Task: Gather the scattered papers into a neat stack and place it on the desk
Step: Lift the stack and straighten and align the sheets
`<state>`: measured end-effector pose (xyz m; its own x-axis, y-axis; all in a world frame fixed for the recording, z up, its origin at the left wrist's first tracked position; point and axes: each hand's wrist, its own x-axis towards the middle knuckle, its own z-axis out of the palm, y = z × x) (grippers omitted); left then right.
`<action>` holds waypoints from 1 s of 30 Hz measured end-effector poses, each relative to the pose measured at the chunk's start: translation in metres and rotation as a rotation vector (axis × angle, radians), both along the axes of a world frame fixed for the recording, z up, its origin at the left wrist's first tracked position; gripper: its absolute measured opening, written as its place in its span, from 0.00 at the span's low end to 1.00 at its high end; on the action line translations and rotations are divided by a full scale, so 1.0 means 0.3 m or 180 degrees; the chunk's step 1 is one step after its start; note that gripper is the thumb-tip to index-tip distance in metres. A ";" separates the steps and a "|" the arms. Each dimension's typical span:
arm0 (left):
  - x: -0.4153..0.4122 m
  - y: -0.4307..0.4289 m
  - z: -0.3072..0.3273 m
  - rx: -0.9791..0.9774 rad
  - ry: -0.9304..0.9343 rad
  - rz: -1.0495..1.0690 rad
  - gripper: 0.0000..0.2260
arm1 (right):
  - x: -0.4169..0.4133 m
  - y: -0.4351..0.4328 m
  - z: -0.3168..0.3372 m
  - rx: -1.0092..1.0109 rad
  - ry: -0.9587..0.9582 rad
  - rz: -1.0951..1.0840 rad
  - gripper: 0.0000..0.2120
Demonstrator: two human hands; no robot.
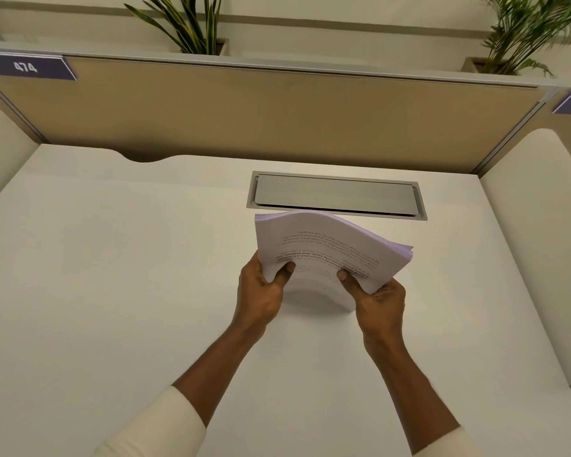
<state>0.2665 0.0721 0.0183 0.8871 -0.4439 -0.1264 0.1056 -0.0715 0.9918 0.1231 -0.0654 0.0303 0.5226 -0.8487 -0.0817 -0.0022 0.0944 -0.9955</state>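
A thick stack of white printed papers (323,239) is held above the middle of the white desk (112,275). The sheets bow upward in a curve, and the printed text reads upside down to me. My left hand (261,291) grips the stack's near left corner, thumb on top. My right hand (376,298) grips the near right corner the same way. The stack's near edge seems to touch or hover just over the desk; I cannot tell which. No loose sheets lie elsewhere on the desk.
A grey metal cable hatch (337,196) is set into the desk just behind the papers. A tan partition (261,110) with a "474" label (25,66) closes the back. Potted plants (192,24) stand beyond it. White side panels flank the desk.
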 end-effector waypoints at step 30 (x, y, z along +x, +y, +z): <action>-0.003 0.001 -0.088 0.0199 0.0018 0.0146 0.15 | 0.013 -0.006 -0.092 0.0199 0.0255 0.0052 0.18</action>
